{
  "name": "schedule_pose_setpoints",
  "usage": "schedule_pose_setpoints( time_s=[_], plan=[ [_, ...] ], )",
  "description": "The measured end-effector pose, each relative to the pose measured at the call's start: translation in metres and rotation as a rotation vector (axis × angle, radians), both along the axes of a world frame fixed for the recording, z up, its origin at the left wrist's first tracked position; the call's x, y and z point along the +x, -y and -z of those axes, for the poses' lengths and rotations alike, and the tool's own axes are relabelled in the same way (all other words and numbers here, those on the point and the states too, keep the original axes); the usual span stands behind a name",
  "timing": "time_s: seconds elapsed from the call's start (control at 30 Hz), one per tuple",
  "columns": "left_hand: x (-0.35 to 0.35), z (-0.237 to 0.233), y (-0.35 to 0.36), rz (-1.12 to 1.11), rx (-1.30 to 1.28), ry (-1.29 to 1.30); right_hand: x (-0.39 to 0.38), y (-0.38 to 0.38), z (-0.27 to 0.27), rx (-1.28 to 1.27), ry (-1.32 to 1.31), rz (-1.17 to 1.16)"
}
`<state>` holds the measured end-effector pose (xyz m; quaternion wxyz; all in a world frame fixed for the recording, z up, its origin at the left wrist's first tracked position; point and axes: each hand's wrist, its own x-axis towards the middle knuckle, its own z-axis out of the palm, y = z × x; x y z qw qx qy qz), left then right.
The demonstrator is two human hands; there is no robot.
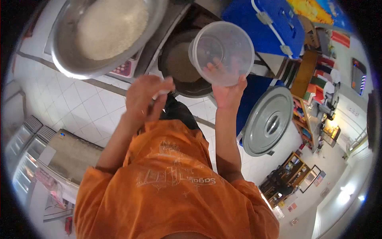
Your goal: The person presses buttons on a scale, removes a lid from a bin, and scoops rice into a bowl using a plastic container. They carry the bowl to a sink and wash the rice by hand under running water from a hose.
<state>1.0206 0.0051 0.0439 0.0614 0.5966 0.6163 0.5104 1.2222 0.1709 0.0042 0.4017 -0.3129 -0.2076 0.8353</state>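
Observation:
My right hand (229, 93) grips a clear plastic tub (238, 44) by its lower side, thumb at the rim. Its fingers show blurred through the plastic. My left hand (144, 95) is closed, with a small white thing (162, 92) between the fingers, too blurred to name. Left of the tub stands a large metal basin (65, 59) with a heap of white grains (113, 28) that look like rice. Below the tub is a dark round vessel (169, 85); its brownish-grey inside is partly hidden by the tub.
A blue cooler box (246, 16) with a white handle is at the upper right. Near my right forearm, a grey round lid (258, 135) tops a blue container. A white tiled floor (79, 103) lies below. Shelves (304, 119) hold goods at right; a chest freezer (71, 155) stands at left.

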Motion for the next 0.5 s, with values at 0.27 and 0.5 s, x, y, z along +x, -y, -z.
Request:
schedule_pose_setpoints(
  time_s=[0.27, 0.5],
  plan=[
    [0.117, 0.206, 0.027, -0.092, -0.823, 0.813, 0.099, -0.012, 0.248, 0.560, 1.448, -0.101],
    [0.118, 0.422, 0.024, -0.604, -0.909, 1.139, 0.077, -0.052, 0.507, 0.988, 1.705, -0.493]
  ],
)
